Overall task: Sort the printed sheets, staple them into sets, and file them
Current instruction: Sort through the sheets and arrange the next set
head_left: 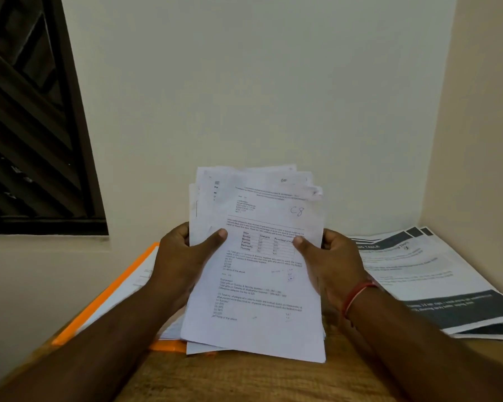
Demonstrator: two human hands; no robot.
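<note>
Wooden tabletop (244, 381) lay nearest. Above it, left hand (186, 256) and right hand (331, 262) gripped opposite edges of an uneven stack of white printed sheets (259, 288). Orange paper-filled folder (108, 294) lay left, grey-banded printed booklets (418, 271) right.

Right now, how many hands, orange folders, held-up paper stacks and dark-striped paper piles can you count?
Hands: 2, the left hand and the right hand
Orange folder: 1
Held-up stack of sheets: 1
Dark-striped pile: 1
Total: 5
</note>
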